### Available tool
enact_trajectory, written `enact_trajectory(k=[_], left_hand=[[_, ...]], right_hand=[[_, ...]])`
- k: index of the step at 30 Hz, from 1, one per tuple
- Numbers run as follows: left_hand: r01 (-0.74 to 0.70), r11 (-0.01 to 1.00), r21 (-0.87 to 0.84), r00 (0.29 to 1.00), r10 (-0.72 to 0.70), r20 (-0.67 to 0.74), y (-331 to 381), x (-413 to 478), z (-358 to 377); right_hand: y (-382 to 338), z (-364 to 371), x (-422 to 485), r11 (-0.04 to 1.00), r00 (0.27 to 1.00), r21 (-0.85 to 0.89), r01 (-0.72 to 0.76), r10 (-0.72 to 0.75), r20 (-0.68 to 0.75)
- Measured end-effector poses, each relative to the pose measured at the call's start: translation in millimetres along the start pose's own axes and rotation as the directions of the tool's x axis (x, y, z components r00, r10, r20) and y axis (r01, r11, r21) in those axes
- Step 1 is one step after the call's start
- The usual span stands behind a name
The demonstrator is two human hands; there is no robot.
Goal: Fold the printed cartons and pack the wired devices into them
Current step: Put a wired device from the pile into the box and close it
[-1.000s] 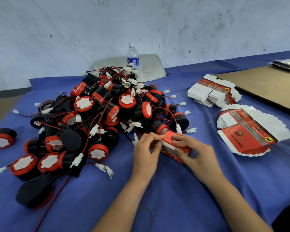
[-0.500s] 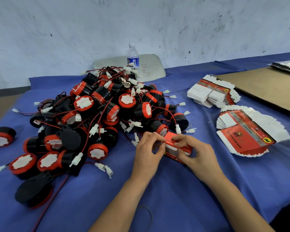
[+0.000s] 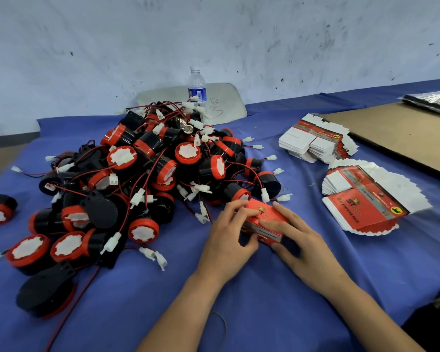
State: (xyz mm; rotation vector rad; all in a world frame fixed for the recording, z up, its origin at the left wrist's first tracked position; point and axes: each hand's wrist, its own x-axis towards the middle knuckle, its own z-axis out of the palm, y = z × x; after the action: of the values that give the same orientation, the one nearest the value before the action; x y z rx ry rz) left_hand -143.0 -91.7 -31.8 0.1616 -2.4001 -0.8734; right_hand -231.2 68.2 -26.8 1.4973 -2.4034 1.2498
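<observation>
- Carton (image 3: 263, 221): a small red printed box of thin card, held on the blue cloth of the desk (image 3: 277, 313) near the front edge, just beside the foot of the device pile. It is likely light and easily crushed; best gripped along its folded edges and corners, not on the flat panels.
- Left hand (image 3: 226, 240): fingers (image 3: 235, 208) curled over the carton's left end, thumb under the near side, holding it.
- Right hand (image 3: 302, 246): fingers laid flat along the top and right end, pressing and holding the carton.
- Wired devices (image 3: 148, 179): a heap of squat black cylinders with red caps and white discs, trailing thin red-black leads with white plugs, toward the left and far side of the desk. Hard shells probably stand a firm grip on the body; the tangled leads may snag when one is lifted.
- Flat cartons (image 3: 366, 201): two fanned stacks of glossy scallop-edged blanks toward the right edge.
- Water bottle (image 3: 197, 90): clear plastic, upright behind the heap.
</observation>
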Motion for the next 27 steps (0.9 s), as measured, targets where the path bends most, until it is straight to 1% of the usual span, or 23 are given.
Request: enact_trajectory(k=[1,2,4,5,6,7,9,10,12,17,20,22,25,27], left_hand=[[-0.026,0.999,0.046,0.999,0.024,0.034,2,-1,0],[-0.051,0.996,0.079,0.997,0.047,0.057,4,-1,0],[-0.091,0.991,0.098,0.992,0.082,0.095,8,-2,1],[-0.099,0.991,0.086,0.99,0.089,0.105,10,-3,2],[-0.08,0.996,0.048,0.991,0.075,0.109,12,-4,3],[-0.029,0.999,-0.015,0.993,0.03,0.115,14,-6,4],[0.086,0.985,-0.148,0.988,-0.066,0.14,17,-7,5],[0.107,0.977,-0.182,0.986,-0.081,0.147,18,-7,6],[0.115,0.973,-0.2,0.985,-0.086,0.15,19,-6,8],[0.13,0.965,-0.227,0.984,-0.096,0.151,20,-6,10],[0.171,0.941,-0.293,0.981,-0.134,0.142,24,-6,8],[0.183,0.911,-0.369,0.983,-0.16,0.093,24,-6,6],[0.181,0.883,-0.433,0.982,-0.183,0.039,22,-5,4],[0.183,0.872,-0.453,0.981,-0.193,0.025,18,-5,4]], right_hand=[[-1,-1,0,1.0,0.998,0.014,0.008,-0.007,-0.061],[-1,-1,-1,0.998,0.991,0.07,-0.002,0.011,-0.13],[-3,-6,-1,0.958,0.964,0.277,-0.072,0.138,-0.227],[-4,-7,-1,0.917,0.949,0.384,-0.108,0.21,-0.235],[-5,-8,-1,0.88,0.941,0.459,-0.125,0.251,-0.225],[-6,-9,-1,0.869,0.943,0.478,-0.125,0.253,-0.214],[-9,-8,0,0.901,0.959,0.415,-0.126,0.218,-0.183],[-11,-7,1,0.918,0.961,0.375,-0.132,0.212,-0.18],[-12,-5,2,0.927,0.962,0.35,-0.131,0.205,-0.183],[-7,-3,4,0.913,0.959,0.393,-0.105,0.198,-0.202],[-7,-1,5,0.89,0.953,0.444,-0.106,0.219,-0.212],[-6,-1,8,0.879,0.927,0.464,-0.11,0.259,-0.272],[-2,-4,11,0.872,0.83,0.478,-0.106,0.343,-0.441],[-1,-3,12,0.853,0.772,0.507,-0.121,0.402,-0.491]])
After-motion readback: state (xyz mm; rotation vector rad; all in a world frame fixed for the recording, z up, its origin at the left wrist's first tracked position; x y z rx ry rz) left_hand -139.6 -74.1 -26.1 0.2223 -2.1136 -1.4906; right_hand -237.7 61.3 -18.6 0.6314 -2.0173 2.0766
